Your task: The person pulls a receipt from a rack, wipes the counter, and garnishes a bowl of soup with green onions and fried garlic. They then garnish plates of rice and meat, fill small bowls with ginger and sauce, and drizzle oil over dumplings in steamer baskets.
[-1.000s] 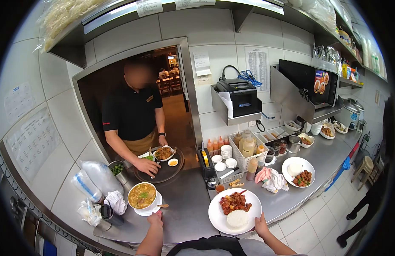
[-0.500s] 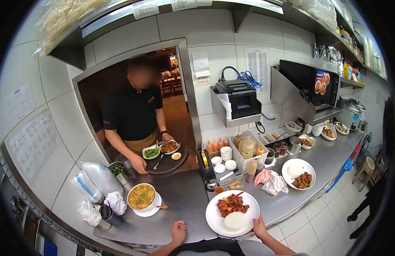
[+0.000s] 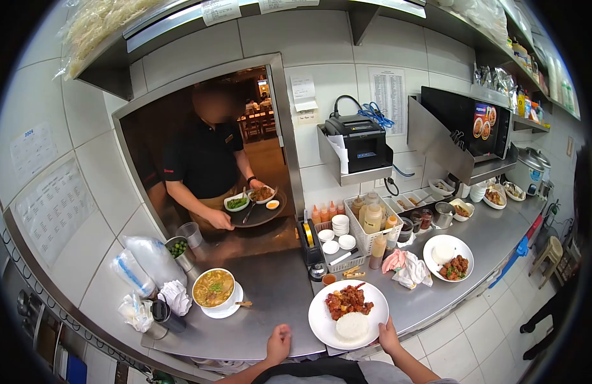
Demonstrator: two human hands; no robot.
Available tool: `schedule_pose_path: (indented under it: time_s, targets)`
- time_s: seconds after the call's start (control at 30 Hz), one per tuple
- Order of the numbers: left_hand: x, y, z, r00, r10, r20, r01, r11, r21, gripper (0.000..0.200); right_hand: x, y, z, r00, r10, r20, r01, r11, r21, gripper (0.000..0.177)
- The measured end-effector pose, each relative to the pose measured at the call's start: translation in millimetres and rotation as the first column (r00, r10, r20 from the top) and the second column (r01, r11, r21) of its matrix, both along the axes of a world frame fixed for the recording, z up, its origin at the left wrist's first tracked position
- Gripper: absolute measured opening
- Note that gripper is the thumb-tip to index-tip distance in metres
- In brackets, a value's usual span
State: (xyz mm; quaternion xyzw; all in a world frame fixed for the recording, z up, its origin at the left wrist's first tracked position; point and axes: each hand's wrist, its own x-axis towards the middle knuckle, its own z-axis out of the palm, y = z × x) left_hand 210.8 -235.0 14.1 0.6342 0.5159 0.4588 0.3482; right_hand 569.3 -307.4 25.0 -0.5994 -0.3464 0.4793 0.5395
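Note:
My right hand (image 3: 389,337) grips the right front rim of a white plate (image 3: 319,328), fingers underneath. On it are a mound of white rice (image 3: 352,326) and red-glazed meat pieces (image 3: 347,302). My left hand (image 3: 279,342) is held at the counter's front edge, left of the plate, its fingers curled in with nothing showing in them. Beyond it to the left, a bowl of noodle soup (image 3: 214,289) stands on a white saucer (image 3: 237,310), with a spoon (image 3: 243,303) beside it. A small cup of red sauce (image 3: 329,280) sits behind the plate.
Behind the pass-through window a person (image 3: 209,153) holds a round dark tray (image 3: 260,218) of dishes. A second rice plate (image 3: 430,261) stands right, near crumpled cloths (image 3: 412,271). A bottle basket (image 3: 372,238) lines the back; a metal container (image 3: 182,255) stands left.
The person in the window has drawn the tray back and slightly right, uncovering a clear cup. My left hand has shifted slightly right and forward. The plate stays in my right hand.

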Motion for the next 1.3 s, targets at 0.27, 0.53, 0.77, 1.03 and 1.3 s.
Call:
schedule_pose_path:
  time_s: [0.27, 0.53, 0.77, 1.03, 1.3]
  targets:
    - [60, 5, 21, 0.941, -0.149, 0.305, 0.263, 0.888, -0.378, 0.043, 2, -1, 0, 1.0, 0.019, -0.01, -0.019, 1.0, 0.003, 0.054]
    - [100, -18, 45, 0.917, -0.097, 0.386, 0.357, 0.63, -0.69, 0.056, 8, -6, 11, 0.988, 0.144, -0.049, -0.143, 0.989, 0.024, 0.057]
    - [110, -23, 7, 0.949, -0.024, 0.314, 0.223, 0.756, -0.616, 0.059, 38, -6, 29, 0.924, 0.381, 0.02, -0.38, 0.924, -0.039, 0.063]
    - [118, -31, 11, 0.964, 0.091, 0.25, 0.067, 0.828, -0.557, 0.056, 97, -5, 8, 0.876, 0.395, -0.276, -0.43, 0.899, -0.08, 0.076]
    - [125, -36, 18, 0.962, 0.15, 0.228, 0.002, 0.832, -0.555, 0.061, 111, -2, -1, 0.818, 0.49, -0.301, -0.533, 0.843, -0.074, 0.072]
